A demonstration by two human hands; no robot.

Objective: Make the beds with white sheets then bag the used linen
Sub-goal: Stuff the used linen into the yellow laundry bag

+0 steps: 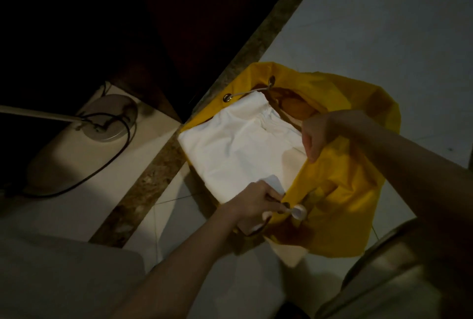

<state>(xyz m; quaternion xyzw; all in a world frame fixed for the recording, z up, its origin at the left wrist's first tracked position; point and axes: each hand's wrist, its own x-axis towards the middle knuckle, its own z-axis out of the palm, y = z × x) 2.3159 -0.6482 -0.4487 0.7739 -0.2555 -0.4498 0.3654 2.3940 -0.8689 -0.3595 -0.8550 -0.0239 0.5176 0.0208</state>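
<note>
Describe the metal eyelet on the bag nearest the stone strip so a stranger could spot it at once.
Find the yellow bag lying open on the pale floor, white linen inside. On its far rim, beside the speckled stone strip, sits the eyelet. It lies lower and further left than its twin, a white cord running between them.

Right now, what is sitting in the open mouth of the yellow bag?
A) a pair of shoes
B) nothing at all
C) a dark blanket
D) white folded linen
D: white linen fills the mouth of the yellow bag, while the left hand and right hand hold the bag's rim open on either side.
</note>
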